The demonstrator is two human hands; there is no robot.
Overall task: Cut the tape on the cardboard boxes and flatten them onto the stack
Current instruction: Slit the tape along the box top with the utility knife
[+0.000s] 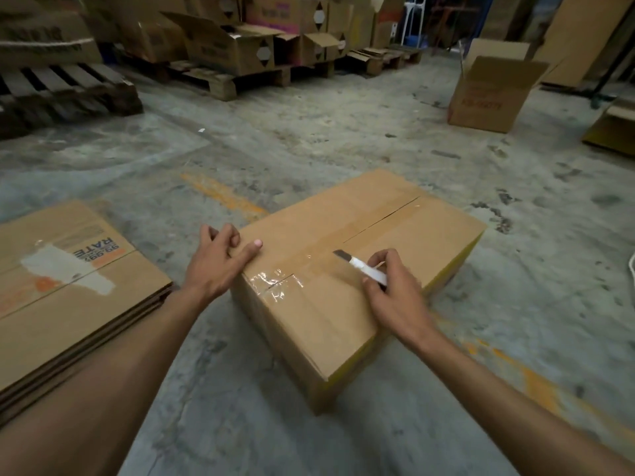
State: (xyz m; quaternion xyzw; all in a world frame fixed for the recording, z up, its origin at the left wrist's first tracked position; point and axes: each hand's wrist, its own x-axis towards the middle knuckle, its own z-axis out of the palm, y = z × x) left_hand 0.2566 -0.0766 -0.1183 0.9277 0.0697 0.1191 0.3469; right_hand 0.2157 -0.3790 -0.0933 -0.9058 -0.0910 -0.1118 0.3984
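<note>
A closed brown cardboard box (405,242) lies on the concrete floor in front of me, with clear tape (295,266) along its top seam. The far half of the seam shows a dark open slit. My right hand (391,286) grips a white utility knife (364,267), its blade resting on the tape near the middle of the seam. My left hand (220,259) rests with fingers spread on the box's near-left top edge. A stack of flattened boxes (68,297) lies on the floor to the left.
Wooden pallets (68,87) with several open cartons (233,46) line the back. An open box (488,97) stands at the right rear, and another piece of cardboard (615,128) lies at the far right. Bare stained concrete lies between.
</note>
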